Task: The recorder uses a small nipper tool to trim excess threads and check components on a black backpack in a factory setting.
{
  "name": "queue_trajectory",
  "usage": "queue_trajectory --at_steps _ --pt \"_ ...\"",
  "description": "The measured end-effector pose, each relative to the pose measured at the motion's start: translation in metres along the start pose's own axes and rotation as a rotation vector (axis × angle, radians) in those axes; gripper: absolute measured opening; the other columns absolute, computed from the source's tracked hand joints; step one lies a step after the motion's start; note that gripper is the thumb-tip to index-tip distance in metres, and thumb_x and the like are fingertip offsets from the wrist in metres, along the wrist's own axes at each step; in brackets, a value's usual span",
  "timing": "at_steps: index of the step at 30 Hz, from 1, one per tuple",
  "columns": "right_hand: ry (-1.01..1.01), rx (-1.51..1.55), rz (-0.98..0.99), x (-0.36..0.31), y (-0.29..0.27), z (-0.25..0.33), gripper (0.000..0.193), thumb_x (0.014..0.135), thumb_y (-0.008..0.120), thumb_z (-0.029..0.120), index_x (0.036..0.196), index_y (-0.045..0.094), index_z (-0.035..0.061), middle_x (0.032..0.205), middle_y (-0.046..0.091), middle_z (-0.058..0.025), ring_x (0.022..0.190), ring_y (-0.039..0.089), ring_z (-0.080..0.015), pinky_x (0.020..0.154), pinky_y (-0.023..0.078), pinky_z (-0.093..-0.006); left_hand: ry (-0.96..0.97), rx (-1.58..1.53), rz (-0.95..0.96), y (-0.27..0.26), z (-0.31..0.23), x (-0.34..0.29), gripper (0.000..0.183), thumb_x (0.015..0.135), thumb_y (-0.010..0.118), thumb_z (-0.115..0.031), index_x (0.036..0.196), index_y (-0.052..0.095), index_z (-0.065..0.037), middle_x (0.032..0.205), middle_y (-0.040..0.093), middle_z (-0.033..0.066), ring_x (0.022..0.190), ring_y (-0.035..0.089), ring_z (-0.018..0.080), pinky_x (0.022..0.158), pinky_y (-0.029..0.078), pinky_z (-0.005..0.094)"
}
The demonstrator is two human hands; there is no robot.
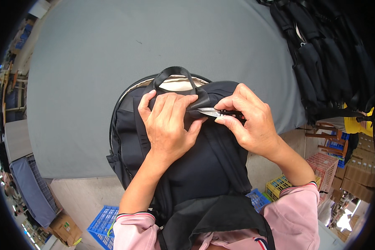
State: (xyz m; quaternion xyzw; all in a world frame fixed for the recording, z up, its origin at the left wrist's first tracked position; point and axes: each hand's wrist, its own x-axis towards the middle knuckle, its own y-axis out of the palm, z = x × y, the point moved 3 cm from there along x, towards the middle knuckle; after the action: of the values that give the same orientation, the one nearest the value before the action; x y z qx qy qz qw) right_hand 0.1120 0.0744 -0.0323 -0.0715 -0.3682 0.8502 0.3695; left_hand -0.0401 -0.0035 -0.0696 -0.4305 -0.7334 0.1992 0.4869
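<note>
I see the dark backpack (204, 171) beneath both hands, its black carry handle (173, 71) arching just beyond the left hand (168, 118), which is clamped on the fabric near the handle's base. The right hand (248, 118) pinches small snips (210, 111) between thumb and forefinger, blades pointing toward the left hand, though from here I can't quite tell whether the tips touch cloth. Past both hands I see the grey counter (91, 54), with black bags (321, 58) beyond the right hand.
</note>
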Motion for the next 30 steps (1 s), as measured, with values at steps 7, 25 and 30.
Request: queue_trajectory --at_steps 7,25,30 --pt "0.055 0.057 0.024 0.004 -0.001 -0.002 0.014 0.076 0.070 0.006 0.084 0.059 0.0031 0.080 0.054 -0.0067 0.070 0.063 -0.0202 0.057 0.048 -0.0315 0.017 -0.191 -0.053 -0.008 0.005 -0.001 0.019 0.070 0.070 -0.009 0.088 0.062 -0.006 0.085 0.063 0.0039 0.082 0.061 0.0179 0.098 0.029 0.0399" --pt "0.079 0.147 0.024 0.008 -0.003 -0.004 0.014 0.076 0.071 0.008 0.084 0.060 0.0030 0.079 0.054 -0.0065 0.070 0.061 -0.0203 0.061 0.049 -0.0321 -0.126 -0.138 -0.112 0.002 0.006 0.011 0.012 0.090 0.057 -0.010 0.081 0.050 -0.005 0.072 0.053 0.0030 0.067 0.052 0.0215 0.078 0.037 0.0355" --pt "0.024 0.050 0.054 0.015 -0.004 0.006 0.014 0.076 0.070 0.008 0.085 0.060 0.0033 0.081 0.055 -0.0074 0.072 0.063 -0.0237 0.061 0.049 -0.0342 -0.153 -0.138 -0.127 0.000 0.010 0.010 0.013 0.092 0.055 -0.012 0.083 0.050 -0.004 0.072 0.053 0.0034 0.067 0.051 0.0228 0.076 0.038 0.0346"
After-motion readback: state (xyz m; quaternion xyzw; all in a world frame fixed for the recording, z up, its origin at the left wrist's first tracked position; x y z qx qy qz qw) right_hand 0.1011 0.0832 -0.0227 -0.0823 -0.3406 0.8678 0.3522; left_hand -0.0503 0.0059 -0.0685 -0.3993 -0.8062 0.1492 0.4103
